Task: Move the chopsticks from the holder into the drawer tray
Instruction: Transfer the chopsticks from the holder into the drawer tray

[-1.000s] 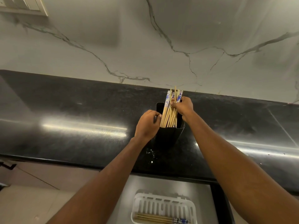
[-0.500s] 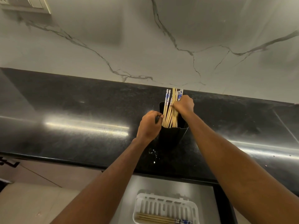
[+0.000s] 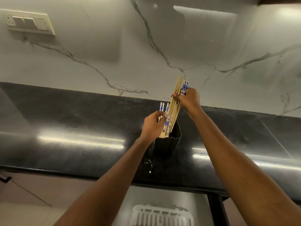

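A black holder [image 3: 169,144] stands on the dark countertop [image 3: 73,124]. My right hand [image 3: 189,99] grips a bundle of wooden chopsticks [image 3: 176,95], some with blue-and-white ends, raised above the holder with their lower tips still at its rim. My left hand [image 3: 152,125] rests on the holder's left rim, its fingers against the chopsticks that remain inside [image 3: 166,123]. Below the counter edge, the white slotted drawer tray [image 3: 161,215] shows at the bottom of the view.
A marble-patterned wall [image 3: 130,54] rises behind the counter, with a switch plate [image 3: 27,22] at upper left. The open grey drawer [image 3: 198,207] sits under the counter edge. Cabinet fronts lie at lower left.
My right hand has lifted a bundle of chopsticks up out of the holder. My left hand stays at the holder's rim. The view has tilted upward, hiding most of the tray.
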